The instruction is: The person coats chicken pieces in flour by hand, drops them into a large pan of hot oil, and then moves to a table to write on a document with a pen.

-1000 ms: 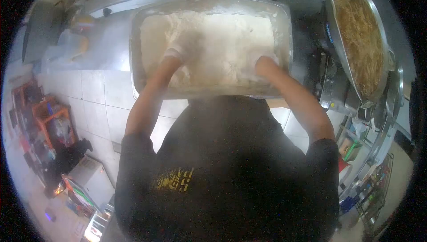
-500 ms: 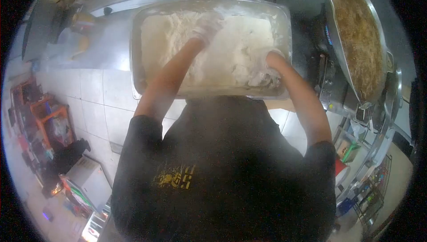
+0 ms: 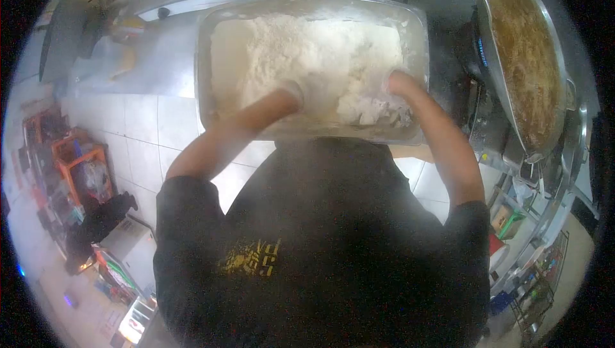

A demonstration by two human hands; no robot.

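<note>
A large rectangular metal tub (image 3: 204, 69) lies in front of me, holding a thick bed of white flour (image 3: 282, 47). My left hand (image 3: 306, 95) is down in the flour near the middle of the tub's near side, pale from a glove or a flour coating; its fingers are blurred. My right hand (image 3: 379, 87) reaches into the right part of the tub, just above several flour-covered lumps (image 3: 371, 111). Flour and haze hide its fingers. Whether either hand holds anything cannot be seen.
Close by on the right, a big pan of bubbling brown oil (image 3: 522, 47) sits over a blue burner flame (image 3: 482, 52). A steel counter (image 3: 160, 60) extends left of the tub. Orange crates (image 3: 80, 156) and a white box (image 3: 131, 249) stand at lower left.
My left hand has come from the far part of the tub toward me, leaving disturbed flour behind. My right hand stays near the lumps, moving only slightly. The view has shifted a little.
</note>
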